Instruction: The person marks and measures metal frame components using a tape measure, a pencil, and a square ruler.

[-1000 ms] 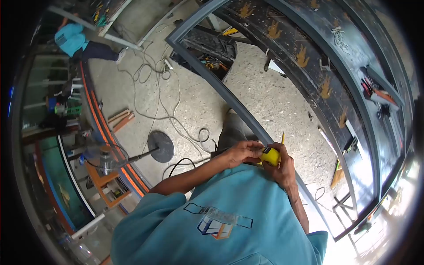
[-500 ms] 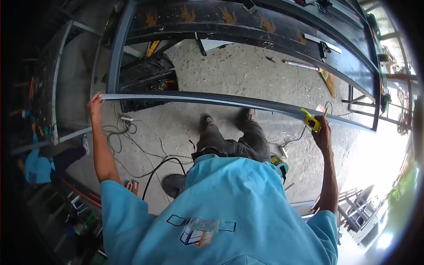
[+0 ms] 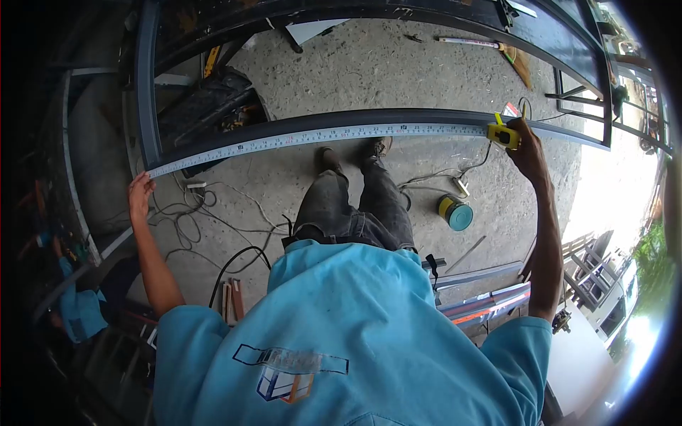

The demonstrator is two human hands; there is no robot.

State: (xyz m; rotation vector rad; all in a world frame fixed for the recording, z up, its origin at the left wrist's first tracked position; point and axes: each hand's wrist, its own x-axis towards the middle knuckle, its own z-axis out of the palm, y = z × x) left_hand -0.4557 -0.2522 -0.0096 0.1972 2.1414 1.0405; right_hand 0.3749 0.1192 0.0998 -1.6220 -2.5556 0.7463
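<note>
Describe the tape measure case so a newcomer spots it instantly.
Find the long dark frame bar crossing the view just beyond the person's shoes. A white tape blade runs along it; at its right end the right hand grips the tape measure case. It is the only bright yellow block on that bar.

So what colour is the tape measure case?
The case is yellow, clear in the head view, in the right hand.

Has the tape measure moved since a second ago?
Yes: the tape measure, earlier close in both hands, now sits far right along the grey bar, in the right hand.
</note>
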